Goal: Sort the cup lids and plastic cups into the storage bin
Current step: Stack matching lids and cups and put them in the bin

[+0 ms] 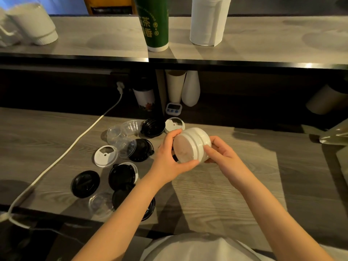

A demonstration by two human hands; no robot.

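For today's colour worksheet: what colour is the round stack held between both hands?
White: round stack of plastic lids, head view.

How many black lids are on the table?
5: black lid at the back, another in front of it, two nearer, one under the left forearm, which may hide more.

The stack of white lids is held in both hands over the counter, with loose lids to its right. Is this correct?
No: the head view shows the loose lids on its left. The left hand and right hand do hold the stack of white lids over the counter.
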